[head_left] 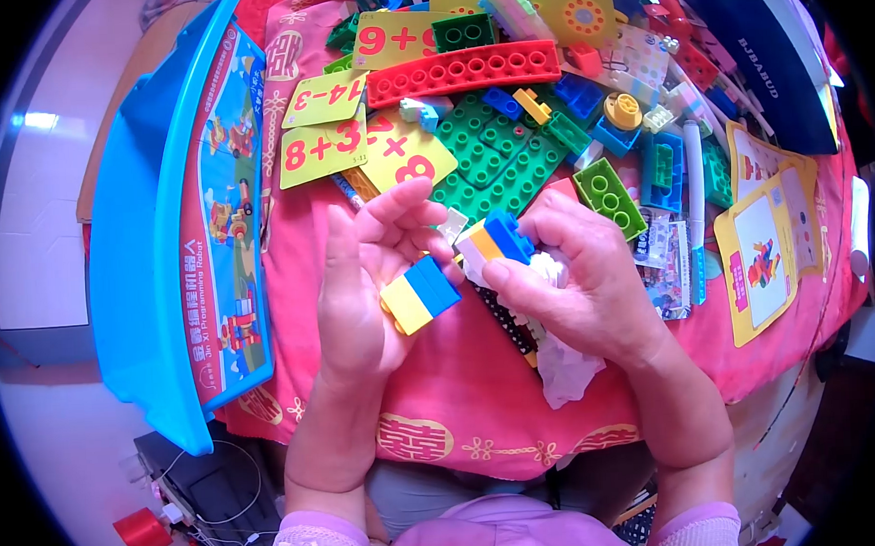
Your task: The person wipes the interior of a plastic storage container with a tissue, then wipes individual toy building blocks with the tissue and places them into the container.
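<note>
My left hand (pixel 365 296) is turned palm up with its fingers curled. Against the palm it holds a joined pair of toy building bricks, one yellow, one blue (pixel 421 294). Between thumb and fingers, my right hand (pixel 589 271) pinches a stack of blue, orange and white bricks (pixel 495 241). A crumpled white tissue (pixel 567 370) hangs below the right hand; whether the fingers grip it is hidden. The two brick pieces are close together but apart. Just beyond them lies a green studded baseplate (pixel 496 158).
A long red brick (pixel 463 72) lies across the pile of loose bricks. Yellow arithmetic cards (pixel 323 151) are at the left. A blue plastic lid or tray (pixel 144 257) stands on the far left. Picture cards (pixel 761 264) and a dark blue box (pixel 755 54) are at the right.
</note>
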The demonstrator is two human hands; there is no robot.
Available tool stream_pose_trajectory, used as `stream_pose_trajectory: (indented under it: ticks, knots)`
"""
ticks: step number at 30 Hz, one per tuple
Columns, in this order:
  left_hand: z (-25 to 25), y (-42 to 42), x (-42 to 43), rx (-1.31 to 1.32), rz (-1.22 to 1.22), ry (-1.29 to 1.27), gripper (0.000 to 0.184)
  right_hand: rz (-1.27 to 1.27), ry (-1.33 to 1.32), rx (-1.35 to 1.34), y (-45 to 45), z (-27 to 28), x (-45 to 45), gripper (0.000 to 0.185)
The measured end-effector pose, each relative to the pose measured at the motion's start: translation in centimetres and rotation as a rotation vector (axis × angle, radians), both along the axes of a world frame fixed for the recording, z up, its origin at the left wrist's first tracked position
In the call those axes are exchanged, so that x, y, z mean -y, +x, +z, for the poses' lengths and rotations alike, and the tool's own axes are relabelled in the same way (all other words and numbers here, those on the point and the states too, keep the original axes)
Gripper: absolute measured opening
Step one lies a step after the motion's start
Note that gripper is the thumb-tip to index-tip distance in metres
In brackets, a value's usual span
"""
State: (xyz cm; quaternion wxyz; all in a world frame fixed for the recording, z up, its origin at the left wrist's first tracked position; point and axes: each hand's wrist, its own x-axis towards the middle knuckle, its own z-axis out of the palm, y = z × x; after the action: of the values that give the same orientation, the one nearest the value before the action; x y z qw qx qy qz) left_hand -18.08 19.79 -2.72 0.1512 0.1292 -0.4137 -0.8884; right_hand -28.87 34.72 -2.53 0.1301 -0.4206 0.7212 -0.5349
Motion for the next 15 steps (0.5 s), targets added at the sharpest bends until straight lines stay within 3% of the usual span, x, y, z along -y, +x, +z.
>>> stream_pose_trajectory:
  ticks: [3, 6, 13, 15]
  knots:
    - [0.2, 0.1, 0.0, -0.055, -0.045, 0.152, 0.047, 0.011, 0.028, 0.037, 0.0, 0.1, -0.1, 0.027]
    - [0.1, 0.2, -0.1, -0.089, 0.012, -0.025, 0.040, 0.024, 0.018, 0.162, 0.3, 0.0, 0.0, 0.027]
    - [-0.2, 0.0, -1.4, -0.244, 0.061, -0.210, 0.051, 0.108, -0.006, 0.229, 0.2, 0.6, 0.1, 0.023]
    - [-0.4, -0.2, -1.4, -0.315, -0.035, -0.318, 0.054, 0.134, -0.079, 0.276, 0.4, 0.2, 0.2, 0.021]
